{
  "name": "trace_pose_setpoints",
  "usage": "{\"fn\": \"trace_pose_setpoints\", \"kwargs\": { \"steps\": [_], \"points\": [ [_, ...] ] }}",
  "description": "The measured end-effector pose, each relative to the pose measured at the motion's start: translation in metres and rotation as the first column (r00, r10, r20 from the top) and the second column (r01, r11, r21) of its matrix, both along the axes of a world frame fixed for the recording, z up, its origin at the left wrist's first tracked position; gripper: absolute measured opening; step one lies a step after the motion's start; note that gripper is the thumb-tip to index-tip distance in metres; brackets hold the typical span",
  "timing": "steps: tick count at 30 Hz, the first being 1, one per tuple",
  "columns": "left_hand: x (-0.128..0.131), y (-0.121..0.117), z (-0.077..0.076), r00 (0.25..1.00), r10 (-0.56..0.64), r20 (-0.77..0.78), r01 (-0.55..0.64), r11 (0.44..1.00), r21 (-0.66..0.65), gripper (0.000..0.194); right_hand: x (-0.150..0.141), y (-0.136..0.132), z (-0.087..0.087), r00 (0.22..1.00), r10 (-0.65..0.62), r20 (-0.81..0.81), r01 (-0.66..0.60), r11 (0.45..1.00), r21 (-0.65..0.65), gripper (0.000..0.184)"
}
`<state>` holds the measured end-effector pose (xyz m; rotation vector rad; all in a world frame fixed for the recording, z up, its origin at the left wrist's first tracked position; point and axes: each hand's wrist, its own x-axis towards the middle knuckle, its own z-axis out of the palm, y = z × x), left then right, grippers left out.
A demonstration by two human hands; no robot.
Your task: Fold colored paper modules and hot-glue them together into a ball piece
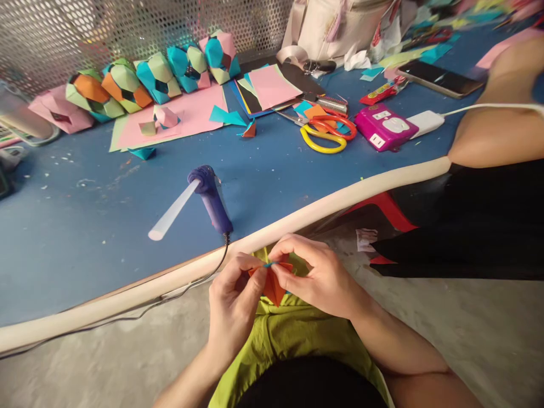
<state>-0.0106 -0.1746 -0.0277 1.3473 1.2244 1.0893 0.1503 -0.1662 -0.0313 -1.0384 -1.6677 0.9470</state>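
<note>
Both my hands meet just below the table's padded edge, over my lap. My left hand (236, 297) and my right hand (317, 275) pinch a small folded orange paper piece (272, 283) with a bit of teal showing at its top. The fingers of both hands are closed on it. A purple glue gun (212, 201) with a white glue stick (172, 212) lies on the blue table (85, 226) just beyond my hands; its cord runs over the edge.
A row of folded multicoloured paper modules (148, 79) lines the back by the mesh wall. Pink paper sheets (191, 116), orange and yellow scissors (325, 130), a pink power strip (385, 127), a phone (442, 78) and a bag (335, 25) lie further back. Another person's arm (497, 124) rests at right.
</note>
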Motion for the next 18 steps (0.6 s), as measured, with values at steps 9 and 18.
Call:
{"fn": "trace_pose_setpoints", "kwargs": {
  "steps": [9, 18],
  "points": [
    [-0.006, 0.0024, -0.0065, 0.993, -0.114, 0.0, 0.114, 0.993, -0.02, 0.005, -0.0052, 0.001, -0.0026, 0.997, -0.054, 0.051, 0.048, 0.991, 0.126, 0.015],
    [-0.0063, 0.0024, -0.0039, 0.943, 0.078, -0.325, 0.038, 0.941, 0.336, 0.011, -0.005, -0.0001, -0.0004, 0.999, 0.018, 0.035, -0.022, 0.992, 0.125, 0.006]
  ]
}}
